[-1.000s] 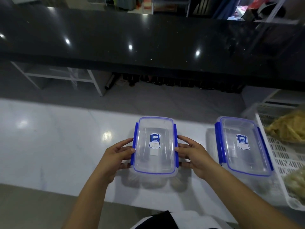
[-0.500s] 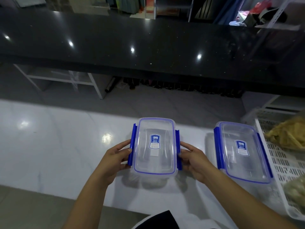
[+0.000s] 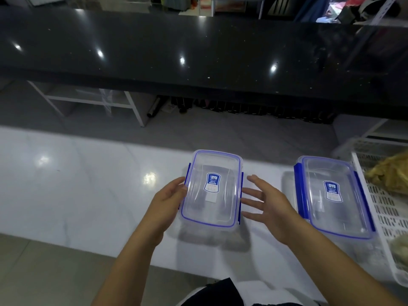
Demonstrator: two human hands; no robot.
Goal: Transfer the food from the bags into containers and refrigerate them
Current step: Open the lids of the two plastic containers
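Two clear boxes with blue-clipped lids sit on the white bench [image 3: 88, 195]. Near box [image 3: 212, 191] lies straight ahead of me, lid on, blue label on top. Far box [image 3: 333, 197] sits well to its right, lid on too, just beside the white slotted basket [image 3: 384, 213] at the bench's right edge.

My left hand [image 3: 167, 202] comes in from below left, forearm angled up toward the near box. Its fingers are loosely bent and lie along the box's left side by the blue clip, fingertips touching the lid edge; I cannot tell whether they truly grip it.

My right hand [image 3: 267, 204] reaches in from lower right, palm turned toward the box, fingers [image 3: 249, 192] straight and fanned apart. The fingertips point at the right clip and are just beside it; contact unclear. It holds nothing.

Bagged food shows in the basket: a yellowish bag [image 3: 390, 173] at the far end, a paler one [image 3: 400, 250] nearer me, both cut by the frame edge.

Black counter [image 3: 198, 51] runs across behind the bench, with floor between.
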